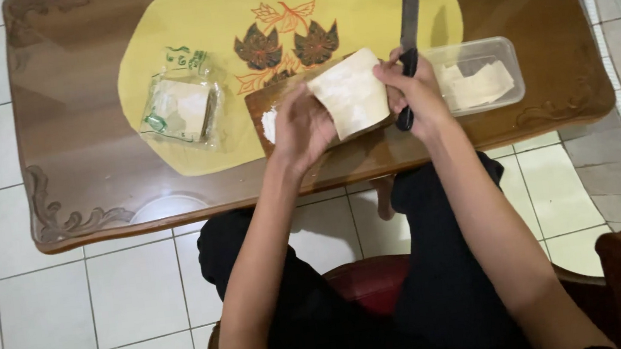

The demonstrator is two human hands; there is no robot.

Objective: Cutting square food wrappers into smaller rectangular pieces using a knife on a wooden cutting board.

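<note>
Here, both hands hold a pale flat sheet (352,92) up over a wooden cutting board (265,105).

The left hand (303,127) is curled around the sheet's lower left edge, and the right hand (412,91) pinches its right edge while its other fingers stay closed on the black handle of a knife (409,17). The knife's long axis runs nearly upright, blade pointing away from the person. The sheet tilts, its long axis leaning up to the right. Just right of the right hand, a clear plastic container (503,51) holds more pale sheets. Left of the left hand lies a clear plastic bag (184,107) with a pale block inside.
</note>
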